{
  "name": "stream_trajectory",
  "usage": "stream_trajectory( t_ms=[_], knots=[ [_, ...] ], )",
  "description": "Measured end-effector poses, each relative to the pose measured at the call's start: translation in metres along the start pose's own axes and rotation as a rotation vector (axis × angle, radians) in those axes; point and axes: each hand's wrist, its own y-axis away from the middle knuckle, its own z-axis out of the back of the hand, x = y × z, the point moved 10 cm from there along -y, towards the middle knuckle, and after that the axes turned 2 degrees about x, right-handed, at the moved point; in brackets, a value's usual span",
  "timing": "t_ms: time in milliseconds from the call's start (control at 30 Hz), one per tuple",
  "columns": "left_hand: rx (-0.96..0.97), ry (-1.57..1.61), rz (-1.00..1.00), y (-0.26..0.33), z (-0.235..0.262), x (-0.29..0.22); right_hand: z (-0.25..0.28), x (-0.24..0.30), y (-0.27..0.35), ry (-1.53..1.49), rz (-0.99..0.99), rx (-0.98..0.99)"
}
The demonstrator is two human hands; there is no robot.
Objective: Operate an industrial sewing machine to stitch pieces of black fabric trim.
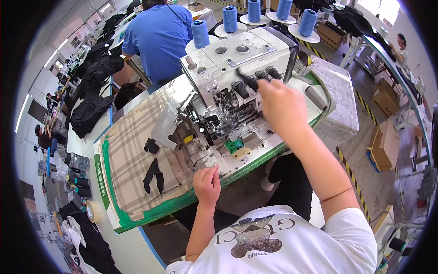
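My right hand (284,107), slightly blurred, is closed round a black brush (247,78) at the upper front of a white overlock sewing machine (237,57). The brush end lies against the white casing, beside the black tension knobs (240,89). The machine's front is open, baring its metal loopers and needle parts (228,109), with dark lint about them. At the near edge of the machine bed, my left hand (207,185) rests with its fingers curled together and nothing visible in them. Two black fabric pieces (153,177) lie on the plaid-covered table to its left.
Several blue thread cones (230,19) stand behind the machine. A person in a blue shirt (157,43) sits at the far left. Green tape (169,206) lines the table's front edge. A tape roll (93,211) and black garments (86,237) are at left, cardboard boxes (384,145) at right.
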Motion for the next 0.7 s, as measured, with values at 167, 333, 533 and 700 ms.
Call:
stream_trajectory(
  t_ms=[167,333,533,700],
  knots=[
    [-0.005,-0.014,-0.006,-0.001,0.000,-0.003,0.017,-0.021,0.000,-0.036,-0.107,-0.032],
    [0.008,-0.024,0.012,0.005,-0.001,0.001,0.042,-0.024,0.019,-0.094,-0.127,-0.146],
    [0.024,-0.038,-0.019,0.000,-0.006,-0.005,0.010,-0.054,-0.003,0.034,-0.126,-0.079],
    [0.019,-0.059,-0.003,0.002,-0.003,-0.002,0.021,-0.090,0.000,-0.023,-0.270,-0.027]
  ],
)
